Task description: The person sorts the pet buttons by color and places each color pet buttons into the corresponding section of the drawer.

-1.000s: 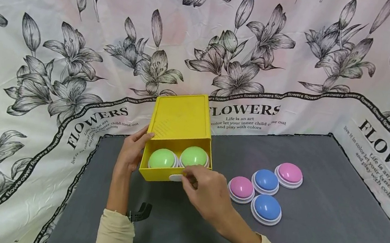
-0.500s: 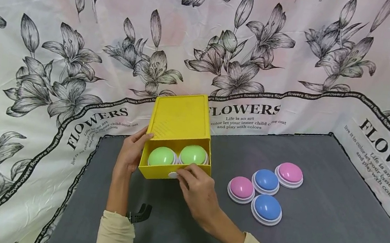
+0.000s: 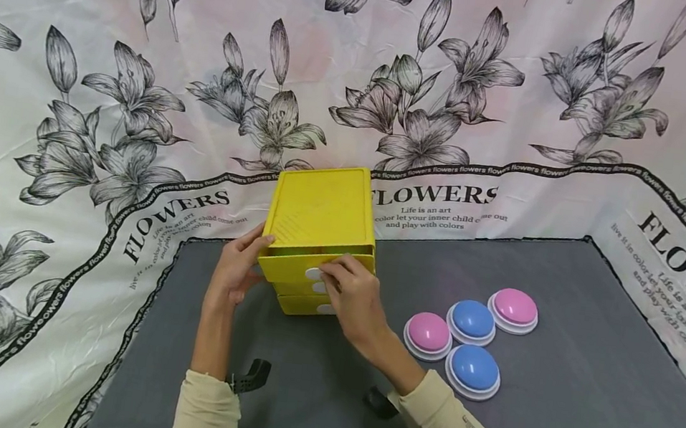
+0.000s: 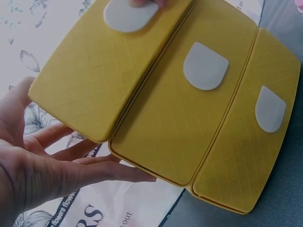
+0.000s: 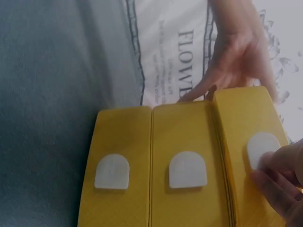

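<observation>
A small yellow cabinet with stacked drawers stands near the back of the table. Its top drawer sticks out slightly past the two lower ones, and only a narrow gap shows above it, so what lies inside is hidden. My right hand pinches the white drawer handle between thumb and fingers. Against the cabinet's left side rests my left hand, its fingers fairly straight. White tabs also mark the middle drawer and the bottom drawer, both of which sit flush.
Right of the cabinet lie two blue push-button lights and two pink ones, all with white bases, on a dark grey cloth. A floral curtain hangs behind and along the sides.
The right hand has pushed the top drawer inward until only a slit shows. The two green domed lights inside it have gone out of sight. The left hand stays at the side.
</observation>
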`<state>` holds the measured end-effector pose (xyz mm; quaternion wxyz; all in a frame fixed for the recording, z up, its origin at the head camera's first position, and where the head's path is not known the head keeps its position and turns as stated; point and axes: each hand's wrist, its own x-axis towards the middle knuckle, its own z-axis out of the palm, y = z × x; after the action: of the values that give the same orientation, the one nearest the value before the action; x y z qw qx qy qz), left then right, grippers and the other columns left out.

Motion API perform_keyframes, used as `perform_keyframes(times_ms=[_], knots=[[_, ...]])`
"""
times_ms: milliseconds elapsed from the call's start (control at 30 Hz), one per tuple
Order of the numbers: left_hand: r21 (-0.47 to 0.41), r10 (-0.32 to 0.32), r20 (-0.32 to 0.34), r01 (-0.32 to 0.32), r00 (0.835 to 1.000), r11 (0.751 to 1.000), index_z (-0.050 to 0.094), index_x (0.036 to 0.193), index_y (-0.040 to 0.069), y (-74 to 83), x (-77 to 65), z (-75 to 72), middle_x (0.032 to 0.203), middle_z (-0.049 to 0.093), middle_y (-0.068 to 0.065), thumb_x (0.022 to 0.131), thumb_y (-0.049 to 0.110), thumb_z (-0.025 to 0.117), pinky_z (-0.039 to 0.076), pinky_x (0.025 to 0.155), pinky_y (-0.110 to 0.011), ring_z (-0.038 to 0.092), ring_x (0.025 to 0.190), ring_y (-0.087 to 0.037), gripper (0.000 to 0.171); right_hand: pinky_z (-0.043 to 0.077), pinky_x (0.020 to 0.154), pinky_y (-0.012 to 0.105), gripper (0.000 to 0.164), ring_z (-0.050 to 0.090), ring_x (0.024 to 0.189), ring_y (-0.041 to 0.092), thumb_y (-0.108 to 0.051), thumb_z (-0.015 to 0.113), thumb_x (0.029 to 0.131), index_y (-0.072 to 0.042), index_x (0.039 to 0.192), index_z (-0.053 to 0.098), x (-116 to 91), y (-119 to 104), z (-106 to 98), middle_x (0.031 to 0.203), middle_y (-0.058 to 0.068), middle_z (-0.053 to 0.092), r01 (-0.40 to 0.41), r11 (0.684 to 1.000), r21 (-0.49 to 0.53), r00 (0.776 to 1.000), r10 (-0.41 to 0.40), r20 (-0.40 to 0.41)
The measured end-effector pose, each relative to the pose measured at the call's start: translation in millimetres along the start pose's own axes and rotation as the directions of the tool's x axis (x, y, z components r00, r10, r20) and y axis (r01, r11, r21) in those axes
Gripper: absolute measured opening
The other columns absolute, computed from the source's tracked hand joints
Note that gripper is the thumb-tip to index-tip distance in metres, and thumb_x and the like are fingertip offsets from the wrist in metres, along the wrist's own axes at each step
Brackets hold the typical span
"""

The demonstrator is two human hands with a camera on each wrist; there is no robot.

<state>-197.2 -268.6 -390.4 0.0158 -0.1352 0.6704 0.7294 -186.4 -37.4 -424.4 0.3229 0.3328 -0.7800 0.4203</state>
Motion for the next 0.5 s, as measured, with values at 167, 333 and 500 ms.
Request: perform_keyframes(times_ms=[167,333,500], knots=[[-0.026,0.013,0.004,-0.013,1.0,1.0,0.042,0.161,0.022,0.1,-1.1,2.0,0.167,0.042,-0.011,0.105,0.027,0.064,0.044,0.106,-0.075,0.043,0.152,-0.035,0.061,0.062,0.068,0.029,0.011,0.072,0.079,0.019,0.001,0.081,0.088,-0.002,0.098,0.081,5,5,2,0.093,0.008,0.071,-0.006,1.0,0.0,1.0,0.006,0.011],[-0.04,0.019,0.0,-0.019,1.0,0.999,0.043,0.161,0.022,0.0,-1.4,1.4,0.167,0.042,-0.011,0.105,0.027,0.064,0.039,0.107,-0.079,0.041,0.154,-0.034,0.061,0.061,0.069,0.029,0.01,0.072,0.08,0.019,-0.001,0.08,0.089,-0.002,0.099,0.081,8,9,6,0.094,0.008,0.07,-0.01,1.0,0.005,1.0,0.01,0.017],[-0.056,0.015,0.002,-0.014,1.0,0.998,0.043,0.161,0.022,-0.9,-1.1,0.9,0.167,0.042,-0.01,0.104,0.027,0.065,0.037,0.111,-0.078,0.041,0.154,-0.032,0.061,0.06,0.067,0.028,0.01,0.07,0.077,0.018,0.0,0.079,0.089,-0.001,0.099,0.081,10,14,9,0.091,0.009,0.069,-0.01,1.0,0.013,1.0,0.01,0.014]])
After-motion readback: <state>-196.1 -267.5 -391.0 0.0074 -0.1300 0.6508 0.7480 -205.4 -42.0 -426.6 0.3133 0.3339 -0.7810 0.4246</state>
